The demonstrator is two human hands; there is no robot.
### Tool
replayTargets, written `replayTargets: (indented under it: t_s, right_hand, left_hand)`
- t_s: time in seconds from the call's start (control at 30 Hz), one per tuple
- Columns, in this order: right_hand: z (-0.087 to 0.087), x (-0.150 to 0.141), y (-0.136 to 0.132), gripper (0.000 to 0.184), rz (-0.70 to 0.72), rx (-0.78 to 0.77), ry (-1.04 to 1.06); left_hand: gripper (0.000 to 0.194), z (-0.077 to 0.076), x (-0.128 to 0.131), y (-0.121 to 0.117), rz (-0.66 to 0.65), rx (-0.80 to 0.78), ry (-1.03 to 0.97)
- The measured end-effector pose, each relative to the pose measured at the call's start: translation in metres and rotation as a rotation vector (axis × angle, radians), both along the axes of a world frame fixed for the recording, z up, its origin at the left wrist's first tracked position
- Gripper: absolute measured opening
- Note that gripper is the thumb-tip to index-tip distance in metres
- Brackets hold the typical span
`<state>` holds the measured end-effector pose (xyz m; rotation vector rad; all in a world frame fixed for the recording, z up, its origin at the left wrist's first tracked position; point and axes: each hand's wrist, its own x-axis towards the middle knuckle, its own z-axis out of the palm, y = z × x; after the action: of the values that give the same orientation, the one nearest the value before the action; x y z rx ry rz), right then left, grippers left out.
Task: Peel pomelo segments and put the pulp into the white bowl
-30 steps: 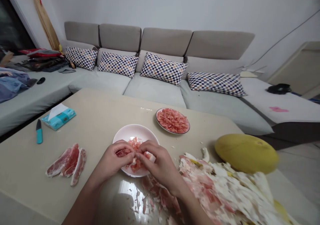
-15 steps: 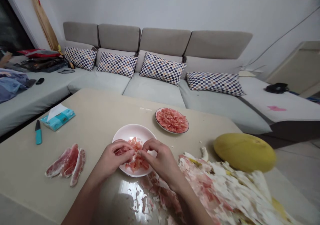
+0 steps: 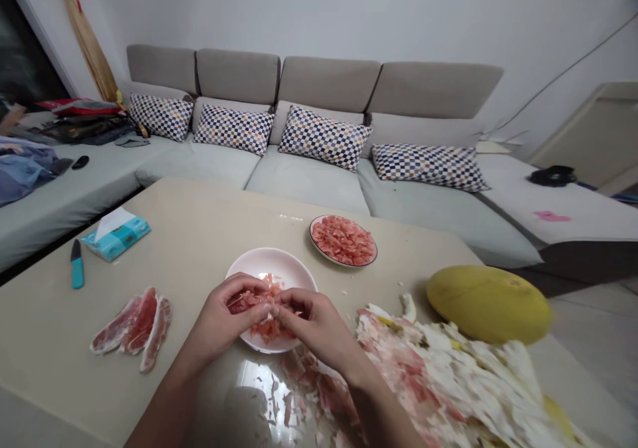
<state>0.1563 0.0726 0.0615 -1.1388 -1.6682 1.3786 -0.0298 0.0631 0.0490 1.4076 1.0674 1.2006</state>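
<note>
Over a white bowl [image 3: 294,272] both hands meet, fingertips almost touching. My left hand [image 3: 222,318] is closed around a reddish pomelo segment [image 3: 245,300]. With thumb and forefinger, my right hand [image 3: 319,328] pinches at the segment's edge; a small pale bit, perhaps membrane, shows between the fingertips. Loose pink pomelo pulp [image 3: 269,332] lies in the bowl beneath, partly covered by the fingers. Left of the bowl, several unpeeled pomelo segments [image 3: 137,325] rest on the table. A dark-rimmed plate [image 3: 343,262] behind the bowl holds a heap of peeled pulp [image 3: 343,238].
A whole yellow pomelo [image 3: 488,302] stands at the right beside a pile of white peel and membrane [image 3: 458,368]. Scraps [image 3: 279,401] litter the near table. A tissue pack [image 3: 117,235] and a teal-handled knife [image 3: 76,265] lie far left. A sofa [image 3: 309,182] runs behind.
My right hand has shifted slightly left and its fingers have drawn closer to my left fingertips. The bowl has slid a little to the right.
</note>
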Motion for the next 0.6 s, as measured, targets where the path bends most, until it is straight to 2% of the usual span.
replayTargets:
  t_s: [0.13,0.33,0.47,0.6]
  right_hand:
    - [0.0011,0.0001,0.0011,0.022,-0.07,-0.055,0.05]
    - [0.0012,0.0,0.0044,0.029,-0.071,-0.158,0.242]
    - [0.0015,-0.0019,0.0047,0.032,-0.085,-0.19,0.322]
    - [0.0011,-0.0056,0.0023,0.031,-0.08,-0.219,0.417]
  left_hand:
    - [0.031,-0.005,0.0011,-0.0005,0.016,-0.107,-0.102]
    - [0.046,-0.0071,0.0019,-0.001,-0.04,-0.112,-0.132]
    - [0.035,-0.0016,0.0043,-0.0021,-0.022,-0.073,-0.009]
    - [0.029,0.001,0.0065,-0.0033,0.035,-0.024,-0.029]
